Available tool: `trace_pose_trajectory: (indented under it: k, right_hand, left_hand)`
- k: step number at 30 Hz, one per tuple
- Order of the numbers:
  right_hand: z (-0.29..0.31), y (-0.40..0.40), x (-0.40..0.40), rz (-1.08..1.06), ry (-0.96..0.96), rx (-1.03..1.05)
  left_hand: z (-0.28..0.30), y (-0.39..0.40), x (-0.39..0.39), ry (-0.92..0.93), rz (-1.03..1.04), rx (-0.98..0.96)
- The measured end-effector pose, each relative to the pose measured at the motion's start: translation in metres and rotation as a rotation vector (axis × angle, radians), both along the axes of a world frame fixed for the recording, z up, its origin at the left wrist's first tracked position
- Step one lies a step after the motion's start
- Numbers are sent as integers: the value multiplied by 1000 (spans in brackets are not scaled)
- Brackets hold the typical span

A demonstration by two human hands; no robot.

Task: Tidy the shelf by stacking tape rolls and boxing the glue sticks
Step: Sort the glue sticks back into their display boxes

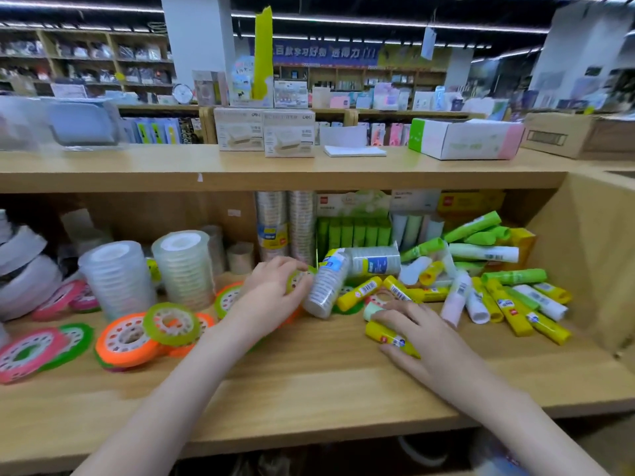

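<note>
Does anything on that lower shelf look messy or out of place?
Yes. The glue sticks lie loose in a jumbled heap on the right, pointing every way. A wrapped tape sleeve leans tipped over mid-shelf, and coloured tape rolls lie scattered flat on the left beside two upright clear stacks.

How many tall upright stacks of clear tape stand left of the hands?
2. One clear tape stack stands farther left, the other stack just right of it, nearer the left hand. More wrapped stacks sit farther back; some may be hidden.
</note>
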State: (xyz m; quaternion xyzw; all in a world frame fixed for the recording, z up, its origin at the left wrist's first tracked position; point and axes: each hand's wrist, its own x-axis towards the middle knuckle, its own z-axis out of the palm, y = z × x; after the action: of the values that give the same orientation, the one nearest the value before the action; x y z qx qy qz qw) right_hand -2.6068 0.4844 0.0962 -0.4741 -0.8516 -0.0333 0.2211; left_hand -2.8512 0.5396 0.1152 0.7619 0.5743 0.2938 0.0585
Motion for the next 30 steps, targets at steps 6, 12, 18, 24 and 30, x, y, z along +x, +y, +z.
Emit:
trace_pose_trajectory:
  k: [6,12,18,24,30]
  right_hand:
    - [12,4,7,70,115,-61]
    - [46,45,34,-121,357,175]
    - [47,112,47,-244,-63,22]
    - [54,94,43,-10,161,98]
    - [67,106,14,-114,-239,-156]
  left_hand:
    - [2,-7,17,99,46,65]
    - [6,-6,31,117,23,128]
    - [4,-7,45,97,45,174]
    - [-4,-9,49,98,107,175]
    - [-1,-1,59,120,195,98]
